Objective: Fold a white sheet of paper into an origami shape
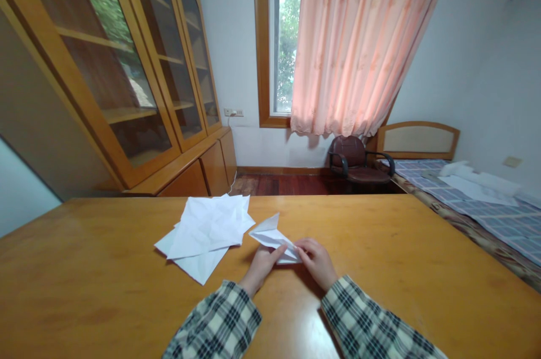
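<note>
A partly folded sheet of white paper (274, 237) is between my two hands, just above or on the wooden table (127, 308). One pointed flap of it stands up at the far left end. My left hand (262, 263) grips its near left side, thumb on top and the other fingers mostly hidden beneath. With thumb and fingers pinched together, my right hand (316, 260) holds the right end. Left of my hands lies a loose pile of creased white paper sheets (211, 229), overlapping at different angles.
A glass-doored wooden cabinet (186, 139) stands beyond the table on the left. Past the table's far edge are a brown armchair (357, 162) and, at the right, a bed (477, 195) with white items on it. A pink curtain (355, 43) partly covers the window.
</note>
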Available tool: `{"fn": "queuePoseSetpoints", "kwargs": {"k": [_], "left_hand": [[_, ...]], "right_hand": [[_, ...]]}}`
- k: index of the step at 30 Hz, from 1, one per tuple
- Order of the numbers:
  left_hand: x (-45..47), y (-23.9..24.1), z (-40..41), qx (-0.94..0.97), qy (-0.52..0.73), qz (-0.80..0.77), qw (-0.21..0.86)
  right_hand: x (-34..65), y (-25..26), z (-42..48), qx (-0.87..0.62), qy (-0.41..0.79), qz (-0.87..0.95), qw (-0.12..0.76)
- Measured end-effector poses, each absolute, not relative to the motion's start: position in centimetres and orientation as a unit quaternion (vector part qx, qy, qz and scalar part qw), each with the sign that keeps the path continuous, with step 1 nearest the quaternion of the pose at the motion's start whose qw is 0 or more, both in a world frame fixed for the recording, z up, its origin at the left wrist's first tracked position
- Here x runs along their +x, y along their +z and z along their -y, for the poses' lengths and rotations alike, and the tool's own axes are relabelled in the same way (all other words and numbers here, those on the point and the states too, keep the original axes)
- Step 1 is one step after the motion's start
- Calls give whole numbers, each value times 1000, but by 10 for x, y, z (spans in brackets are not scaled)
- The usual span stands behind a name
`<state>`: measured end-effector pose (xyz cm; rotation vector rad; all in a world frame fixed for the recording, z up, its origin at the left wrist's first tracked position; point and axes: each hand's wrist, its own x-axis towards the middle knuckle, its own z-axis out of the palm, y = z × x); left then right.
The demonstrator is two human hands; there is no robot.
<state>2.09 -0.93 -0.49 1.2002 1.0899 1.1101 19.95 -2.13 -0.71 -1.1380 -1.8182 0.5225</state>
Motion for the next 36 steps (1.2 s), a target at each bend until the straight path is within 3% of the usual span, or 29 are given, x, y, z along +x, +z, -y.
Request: {"fn": "queuePoseSetpoints", "kwargs": {"k": [17,30,36], "left_hand": [[19,-11,11,498,441,-468,582],[30,-12,14,636,450,-409,475],[32,-7,18,642,447,-406,473]], "right_hand": [[198,-6,23,-489,170,753,406],[186,-19,25,-464,171,768,406],[184,-19,27,-461,179,773,397]]}}
